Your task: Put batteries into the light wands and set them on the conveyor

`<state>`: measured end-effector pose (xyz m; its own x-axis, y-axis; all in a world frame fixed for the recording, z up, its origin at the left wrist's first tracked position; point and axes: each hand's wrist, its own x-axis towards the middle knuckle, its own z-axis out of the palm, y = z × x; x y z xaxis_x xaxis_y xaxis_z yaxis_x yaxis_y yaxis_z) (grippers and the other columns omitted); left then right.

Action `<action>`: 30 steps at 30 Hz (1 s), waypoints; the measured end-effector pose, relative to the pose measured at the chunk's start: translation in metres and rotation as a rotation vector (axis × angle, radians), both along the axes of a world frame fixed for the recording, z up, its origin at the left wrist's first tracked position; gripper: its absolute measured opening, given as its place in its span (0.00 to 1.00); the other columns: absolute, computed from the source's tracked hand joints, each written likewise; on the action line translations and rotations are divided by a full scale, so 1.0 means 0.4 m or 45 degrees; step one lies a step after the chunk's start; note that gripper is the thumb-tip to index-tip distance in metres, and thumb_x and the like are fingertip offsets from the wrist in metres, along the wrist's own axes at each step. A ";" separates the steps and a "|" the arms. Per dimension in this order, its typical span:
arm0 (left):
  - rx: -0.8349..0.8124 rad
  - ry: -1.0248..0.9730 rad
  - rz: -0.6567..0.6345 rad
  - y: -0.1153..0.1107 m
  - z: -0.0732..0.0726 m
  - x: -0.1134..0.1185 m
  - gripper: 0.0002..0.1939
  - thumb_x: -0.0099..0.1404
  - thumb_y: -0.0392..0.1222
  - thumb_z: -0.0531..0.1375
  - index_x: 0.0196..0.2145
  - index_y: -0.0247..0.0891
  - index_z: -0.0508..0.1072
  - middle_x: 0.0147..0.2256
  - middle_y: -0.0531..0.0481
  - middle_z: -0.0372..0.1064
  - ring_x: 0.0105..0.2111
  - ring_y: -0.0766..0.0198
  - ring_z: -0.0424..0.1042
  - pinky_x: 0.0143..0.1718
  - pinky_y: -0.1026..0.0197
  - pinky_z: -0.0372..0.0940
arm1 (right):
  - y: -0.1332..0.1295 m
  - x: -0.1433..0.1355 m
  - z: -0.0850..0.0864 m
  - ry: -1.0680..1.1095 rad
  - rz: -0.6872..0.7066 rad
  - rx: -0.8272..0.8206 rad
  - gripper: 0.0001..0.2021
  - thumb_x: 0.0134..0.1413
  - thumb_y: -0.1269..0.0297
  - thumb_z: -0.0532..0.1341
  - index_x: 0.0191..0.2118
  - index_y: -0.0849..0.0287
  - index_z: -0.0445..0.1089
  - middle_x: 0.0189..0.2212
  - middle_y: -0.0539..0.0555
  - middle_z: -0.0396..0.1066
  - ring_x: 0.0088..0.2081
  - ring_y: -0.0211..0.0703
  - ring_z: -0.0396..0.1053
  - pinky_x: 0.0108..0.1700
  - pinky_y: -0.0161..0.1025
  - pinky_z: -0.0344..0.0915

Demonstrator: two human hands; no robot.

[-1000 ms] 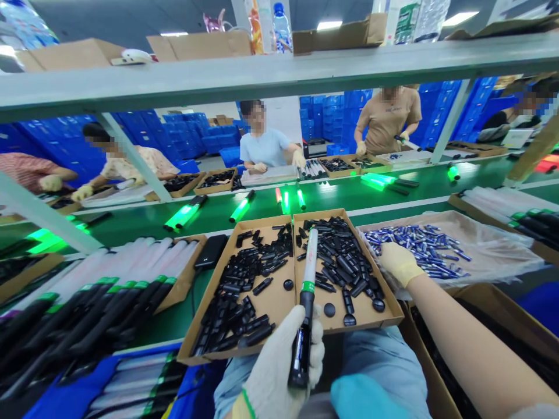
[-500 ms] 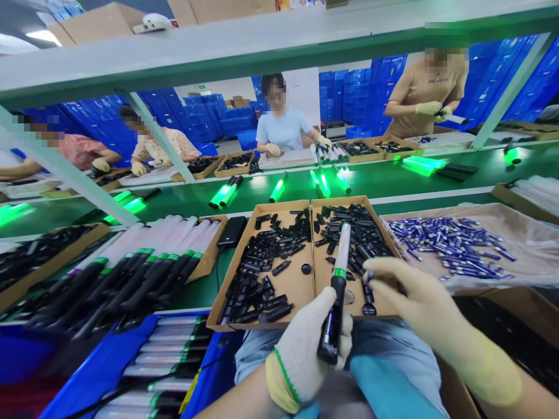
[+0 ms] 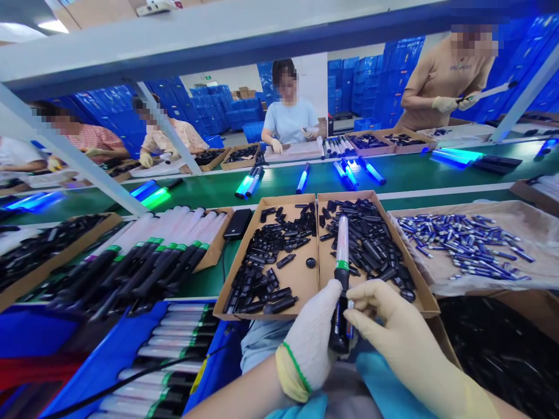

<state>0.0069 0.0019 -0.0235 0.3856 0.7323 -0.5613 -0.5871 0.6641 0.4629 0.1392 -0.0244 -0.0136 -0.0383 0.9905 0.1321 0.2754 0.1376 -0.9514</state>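
My left hand, in a white knit glove with green trim, is wrapped around the black handle of a light stick. The stick has a clear tube and a green band, and it tilts upward away from me. My right hand, in a thin cream glove, pinches a small blue and silver battery against the handle's right side. The handle partly conceals that battery, so I cannot tell whether it sits inside. Beyond my hands, two cardboard trays hold loose black plastic parts.
Many blue batteries lie in a plastic-lined tray at right. Light sticks are stacked at left; more fill a blue crate below. Glowing sticks rest on the green conveyor. Several co-workers sit or stand across it.
My right hand has moved left and down, bringing the battery from above the tray to the handle. My left hand still grips the stick. Most conveyor sticks turned from green to blue.
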 end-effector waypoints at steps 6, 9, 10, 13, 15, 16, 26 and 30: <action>-0.023 -0.052 0.039 -0.004 -0.007 -0.011 0.09 0.63 0.44 0.65 0.36 0.34 0.76 0.29 0.48 0.74 0.30 0.64 0.74 0.32 0.65 0.70 | 0.008 -0.006 0.014 -0.571 0.087 0.318 0.09 0.63 0.63 0.59 0.32 0.57 0.70 0.26 0.50 0.69 0.28 0.41 0.68 0.30 0.38 0.65; -0.024 -0.113 -0.030 0.000 0.015 -0.013 0.10 0.64 0.45 0.64 0.35 0.34 0.74 0.27 0.51 0.71 0.25 0.67 0.71 0.27 0.67 0.67 | -0.005 0.012 0.027 -0.607 0.190 0.596 0.10 0.67 0.65 0.54 0.42 0.56 0.73 0.35 0.53 0.72 0.37 0.42 0.70 0.39 0.39 0.68; -0.019 -0.125 -0.034 0.002 0.020 -0.013 0.10 0.65 0.45 0.63 0.35 0.34 0.74 0.27 0.51 0.71 0.25 0.68 0.70 0.26 0.67 0.67 | -0.010 0.015 0.032 -0.636 0.252 0.672 0.11 0.68 0.65 0.53 0.45 0.55 0.73 0.37 0.54 0.72 0.38 0.42 0.70 0.39 0.39 0.68; -0.011 -0.073 -0.085 0.006 0.027 -0.014 0.13 0.67 0.48 0.61 0.37 0.33 0.74 0.26 0.51 0.70 0.21 0.69 0.68 0.22 0.67 0.65 | -0.020 0.027 0.040 -0.804 0.328 0.781 0.13 0.67 0.61 0.53 0.49 0.55 0.73 0.40 0.56 0.72 0.39 0.45 0.70 0.40 0.42 0.68; 0.009 0.003 -0.157 0.008 0.028 -0.020 0.16 0.67 0.51 0.59 0.39 0.33 0.74 0.24 0.51 0.69 0.18 0.70 0.66 0.17 0.68 0.61 | -0.009 0.058 0.034 -0.890 0.213 0.808 0.15 0.67 0.61 0.53 0.54 0.57 0.70 0.44 0.58 0.72 0.42 0.47 0.70 0.42 0.44 0.68; 0.020 0.037 -0.192 0.009 0.030 -0.025 0.17 0.68 0.52 0.58 0.41 0.33 0.73 0.24 0.51 0.68 0.16 0.70 0.64 0.14 0.68 0.58 | 0.004 0.088 0.028 -0.910 0.104 0.810 0.17 0.68 0.61 0.52 0.56 0.57 0.69 0.45 0.59 0.71 0.44 0.48 0.70 0.44 0.44 0.68; 0.026 0.117 -0.222 0.015 0.046 -0.037 0.16 0.69 0.52 0.55 0.43 0.36 0.70 0.23 0.54 0.64 0.14 0.72 0.61 0.11 0.71 0.50 | 0.281 0.510 -0.115 -1.459 -0.436 -0.302 0.09 0.54 0.69 0.59 0.28 0.62 0.76 0.29 0.59 0.74 0.31 0.46 0.72 0.33 0.38 0.61; 0.022 0.117 -0.187 0.006 0.049 -0.040 0.17 0.69 0.52 0.56 0.44 0.35 0.71 0.24 0.53 0.65 0.15 0.72 0.62 0.12 0.71 0.52 | 0.298 0.499 -0.119 -1.526 -0.373 -0.276 0.10 0.55 0.72 0.57 0.28 0.64 0.75 0.29 0.63 0.73 0.32 0.50 0.73 0.35 0.41 0.63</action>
